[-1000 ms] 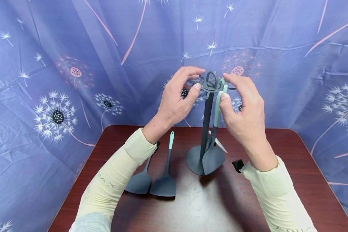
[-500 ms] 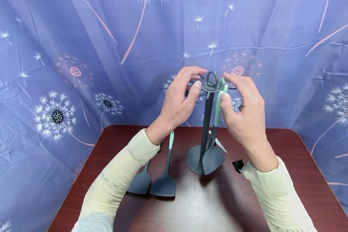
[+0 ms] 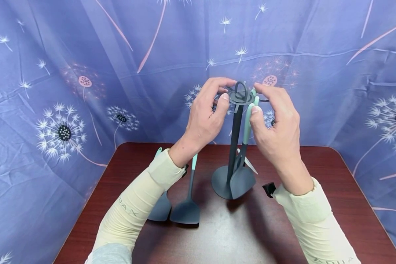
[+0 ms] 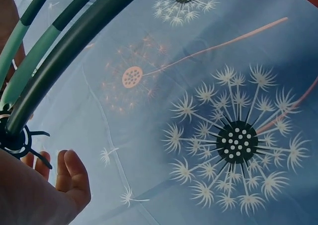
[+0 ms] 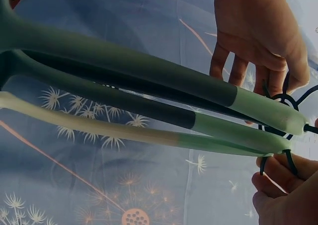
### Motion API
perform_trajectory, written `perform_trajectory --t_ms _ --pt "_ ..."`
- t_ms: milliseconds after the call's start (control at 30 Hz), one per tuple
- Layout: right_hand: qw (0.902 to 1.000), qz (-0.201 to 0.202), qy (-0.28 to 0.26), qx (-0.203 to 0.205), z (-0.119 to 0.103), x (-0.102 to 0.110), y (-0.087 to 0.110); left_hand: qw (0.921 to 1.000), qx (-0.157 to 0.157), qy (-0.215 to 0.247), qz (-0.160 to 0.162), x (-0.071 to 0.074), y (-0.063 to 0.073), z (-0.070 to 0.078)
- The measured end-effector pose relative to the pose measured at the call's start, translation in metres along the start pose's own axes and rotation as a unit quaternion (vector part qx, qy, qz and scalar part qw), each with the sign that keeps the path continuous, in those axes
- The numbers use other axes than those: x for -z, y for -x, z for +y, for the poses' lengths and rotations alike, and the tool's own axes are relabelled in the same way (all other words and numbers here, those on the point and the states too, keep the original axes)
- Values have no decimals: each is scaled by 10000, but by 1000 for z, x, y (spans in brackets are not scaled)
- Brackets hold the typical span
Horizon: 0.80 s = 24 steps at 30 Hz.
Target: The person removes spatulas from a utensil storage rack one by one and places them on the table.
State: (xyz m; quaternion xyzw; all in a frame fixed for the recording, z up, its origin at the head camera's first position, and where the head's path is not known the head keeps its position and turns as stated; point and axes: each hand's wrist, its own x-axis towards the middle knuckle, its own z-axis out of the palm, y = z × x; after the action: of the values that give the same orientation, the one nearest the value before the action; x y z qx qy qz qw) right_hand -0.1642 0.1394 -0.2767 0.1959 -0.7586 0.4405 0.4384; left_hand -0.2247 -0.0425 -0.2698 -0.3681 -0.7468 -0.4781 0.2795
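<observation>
nearest are the left sleeve (image 3: 127, 214) and the right sleeve (image 3: 313, 220), reaching forward over the table (image 3: 336, 190). beside the left one, which partly covers them, the left spatula (image 3: 160, 209) and the right spatula (image 3: 186, 212) lie side by side, blades toward the person. farther, the rack (image 3: 235, 135) stands upright on its round base (image 3: 220, 183), wide probably to prevent tipping. on its right side hang the front spatula (image 3: 242, 183), another dark utensil (image 5: 134, 105) and the pale utensil (image 5: 99, 127), green handle ends up at the hooks (image 4: 40, 133). the right hand (image 3: 277, 124) bends around these ends, thumb against the front one; it seems to pinch them, perhaps to steady the hanging. the left hand (image 3: 207, 113) is opposite, fingers bent near the hooks; whether it grips, i cannot tell. behind all is the curtain (image 3: 165, 110).
</observation>
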Motion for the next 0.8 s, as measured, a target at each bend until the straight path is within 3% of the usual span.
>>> perform_trajectory --t_ms 800 --pt "9999 -122 -62 15 1 3 -2 9996 180 218 89 -2 -1 0"
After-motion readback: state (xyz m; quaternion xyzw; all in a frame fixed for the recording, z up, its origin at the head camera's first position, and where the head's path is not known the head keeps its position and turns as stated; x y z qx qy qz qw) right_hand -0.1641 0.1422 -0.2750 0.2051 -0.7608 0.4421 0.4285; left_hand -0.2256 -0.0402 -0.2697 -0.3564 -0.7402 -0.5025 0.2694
